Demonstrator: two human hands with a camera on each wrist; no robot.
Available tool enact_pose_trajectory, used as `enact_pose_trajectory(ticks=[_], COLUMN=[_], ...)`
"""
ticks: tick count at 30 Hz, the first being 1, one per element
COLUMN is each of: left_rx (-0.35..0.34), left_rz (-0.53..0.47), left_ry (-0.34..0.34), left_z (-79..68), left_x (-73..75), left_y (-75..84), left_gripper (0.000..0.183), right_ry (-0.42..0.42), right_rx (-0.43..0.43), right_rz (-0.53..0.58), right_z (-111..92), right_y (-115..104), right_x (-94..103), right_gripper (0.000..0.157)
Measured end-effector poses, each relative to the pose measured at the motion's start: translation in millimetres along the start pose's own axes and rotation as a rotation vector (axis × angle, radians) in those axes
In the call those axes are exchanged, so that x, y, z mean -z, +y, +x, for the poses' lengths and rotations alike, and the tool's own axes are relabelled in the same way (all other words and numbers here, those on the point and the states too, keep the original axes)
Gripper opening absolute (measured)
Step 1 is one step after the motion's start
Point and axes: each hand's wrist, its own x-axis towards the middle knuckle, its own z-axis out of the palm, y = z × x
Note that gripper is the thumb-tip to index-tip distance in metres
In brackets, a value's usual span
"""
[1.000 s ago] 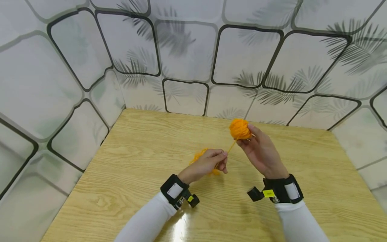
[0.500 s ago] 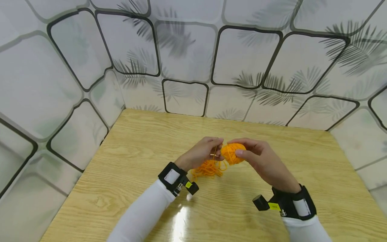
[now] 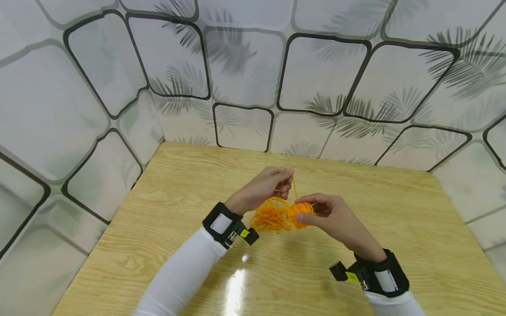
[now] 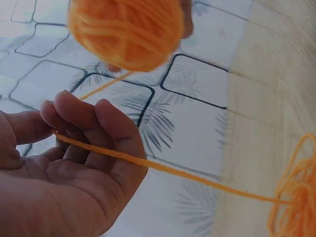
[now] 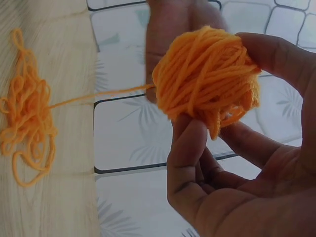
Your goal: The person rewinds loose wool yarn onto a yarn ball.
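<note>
while the person's bare left hand point(image 3: 262, 188) pinches a thin strand of orange yarn point(image 4: 173, 170) between thumb and fingertips, the bare right hand point(image 3: 336, 217) grips a round ball of wound orange yarn point(image 5: 205, 74) above the yellow-brown wood-grain tabletop point(image 3: 300, 276). near the left hand, on the tabletop, lies a tangled heap of orange yarn point(image 3: 269, 220); the strand runs from it to the ball.

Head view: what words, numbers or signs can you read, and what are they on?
No text can be read.
Left wrist's yellow tag: any writing is too small.
Right wrist's yellow tag: any writing is too small.
Left white patch, right white patch: nothing readable.
Yarn ball: no label shows.
</note>
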Motion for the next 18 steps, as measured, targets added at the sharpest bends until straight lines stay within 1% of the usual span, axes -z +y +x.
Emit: enact_pose_trajectory(ticks=[4,7,9,13,18], left_rx=[-0.070,-0.123,-0.144,-0.164,-0.193], left_rz=[0.061,0.109,0.139,0.176,0.168], left_ry=[-0.027,-0.033,-0.035,-0.044,-0.063], left_z=[-5.1,-9.7,-12.5,-19.5,-27.3], left_x=[-5.9,-11.6,-15.1,-20.9,-26.3], left_y=[10.1,16.3,19.2,23.7,26.5], left_gripper=[0.040,0.040,0.040,0.042,0.042], right_ry=[0.064,0.108,0.137,0.195,0.248], right_rx=[-0.038,-0.061,-0.072,-0.083,-0.092], right_rz=[-0.072,-0.095,-0.099,-0.076,-0.014], right_z=[5.6,9.8,12.3,17.5,25.1], right_y=[6.4,10.6,14.1,20.4,25.6], right_x=[-0.2,-1.2,-1.4,-0.3,3.8], right_gripper=[0.048,0.052,0.056,0.058,0.057])
